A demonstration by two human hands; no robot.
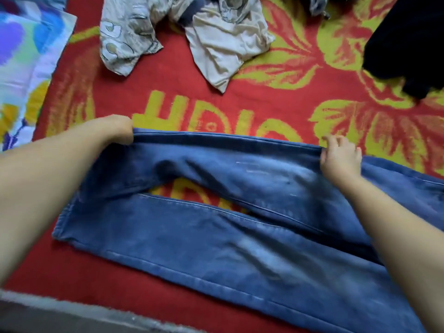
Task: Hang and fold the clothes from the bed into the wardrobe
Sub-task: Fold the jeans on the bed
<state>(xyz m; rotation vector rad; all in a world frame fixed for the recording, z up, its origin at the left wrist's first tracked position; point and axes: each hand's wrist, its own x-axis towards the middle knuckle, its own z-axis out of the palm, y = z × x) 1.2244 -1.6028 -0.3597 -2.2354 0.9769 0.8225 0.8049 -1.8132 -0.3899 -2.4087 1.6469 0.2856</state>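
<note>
A pair of blue jeans (pixel 216 236) lies spread across the red and yellow blanket (pixel 264 97), legs running left to right with a gap between them. My left hand (pixel 121 131) grips the far edge of the upper leg near its left end, fingers tucked under the cloth. My right hand (pixel 338 156) pinches the same far edge further right, thumb on the seam and the other fingers raised. The stretch of denim between both hands is lifted and pulled taut.
A crumpled cream printed garment (pixel 182 32) lies at the back centre. A black garment (pixel 408 44) lies at the back right. A colourful sheet or pillow (pixel 21 56) lies at the left. The bed's near edge (pixel 72 311) runs along the bottom.
</note>
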